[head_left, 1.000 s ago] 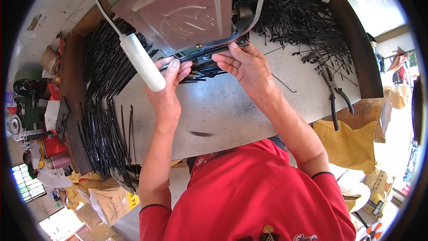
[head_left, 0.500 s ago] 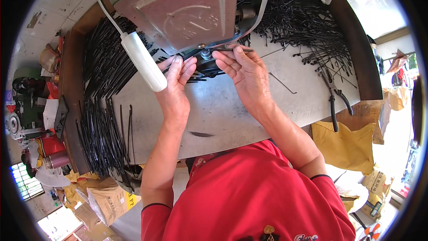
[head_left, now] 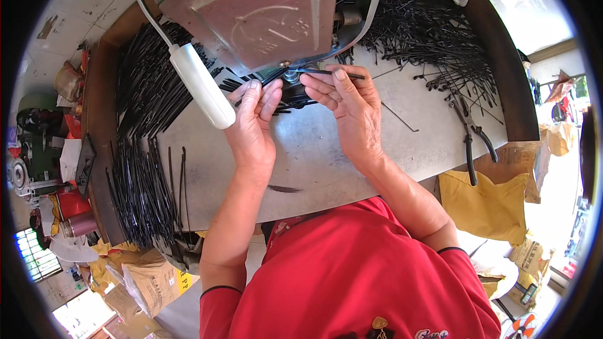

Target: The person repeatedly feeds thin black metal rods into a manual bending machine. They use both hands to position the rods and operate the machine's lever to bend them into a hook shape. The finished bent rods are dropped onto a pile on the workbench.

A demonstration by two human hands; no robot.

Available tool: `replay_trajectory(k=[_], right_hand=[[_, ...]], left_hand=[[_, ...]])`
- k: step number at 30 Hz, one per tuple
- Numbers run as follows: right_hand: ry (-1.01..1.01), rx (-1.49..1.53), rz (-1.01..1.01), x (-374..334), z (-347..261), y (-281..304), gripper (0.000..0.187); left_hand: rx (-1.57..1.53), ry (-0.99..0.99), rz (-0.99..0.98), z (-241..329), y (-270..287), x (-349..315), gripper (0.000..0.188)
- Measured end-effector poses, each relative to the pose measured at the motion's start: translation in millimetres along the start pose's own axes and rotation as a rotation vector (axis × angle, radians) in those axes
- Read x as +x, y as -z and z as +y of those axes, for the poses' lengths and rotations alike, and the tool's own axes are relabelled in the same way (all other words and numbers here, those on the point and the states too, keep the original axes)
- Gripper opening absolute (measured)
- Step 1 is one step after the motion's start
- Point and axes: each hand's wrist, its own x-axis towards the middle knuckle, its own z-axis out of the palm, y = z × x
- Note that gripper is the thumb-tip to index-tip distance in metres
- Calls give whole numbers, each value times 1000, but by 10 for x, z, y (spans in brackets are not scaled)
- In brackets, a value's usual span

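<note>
Below the head of a bench machine with a reddish-brown cover, both my hands are raised close together. My left hand pinches a thin black rod between thumb and fingers; it slants up toward the machine's small metal working point. In my right hand, thumb and forefinger grip another dark rod, lying nearly level with its tip past the thumb. Both inner ends meet around the working point, where I cannot tell whether they are joined. A white tubular lamp partly covers my left fingers.
Black rods lie in thick bundles at the left, and a tangled heap fills the far right. Pliers rest at the right edge of the metal tabletop. One bent rod lies beside my right hand. Yellow sacking hangs below.
My left hand has shifted slightly right. My right hand has turned a little and come slightly nearer to me, and its rod's outer end now shows more clearly beyond the thumb.
</note>
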Motion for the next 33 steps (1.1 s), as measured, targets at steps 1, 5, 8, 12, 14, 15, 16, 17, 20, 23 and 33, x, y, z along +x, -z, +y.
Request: replay_trajectory(k=[1,5,8,12,14,15,16,17,20,23,33], right_hand=[[5,1,3,1,9,-2,20],[4,6,-5,19,25,16,19],[-6,36,-8,32,11,27,18],[-26,58,-20,67,53,72,18],[-66,79,-19,74,92,90,18],[-70,73,-22,71,88,95,17],[-73,66,-25,64,83,99,17],[-77,62,-29,62,83,93,17],[-116,46,-20,80,15,74,16],[-97,52,-56,96,0,87,16],[-120,105,-8,144,-3,106,16]], left_hand=[[-6,9,-6,-7,1,-14,8],[-31,29,-36,-28,18,-19,7],[-47,30,-78,-17,36,-4,7],[-14,17,-118,-31,62,51,8],[-14,55,-148,-52,160,127,8],[-2,63,-150,-42,174,143,8],[10,72,-153,-32,185,156,9],[24,78,-155,-18,193,167,9],[26,67,-139,11,186,187,16],[38,40,-97,35,140,119,18],[29,21,-96,16,13,102,19]])
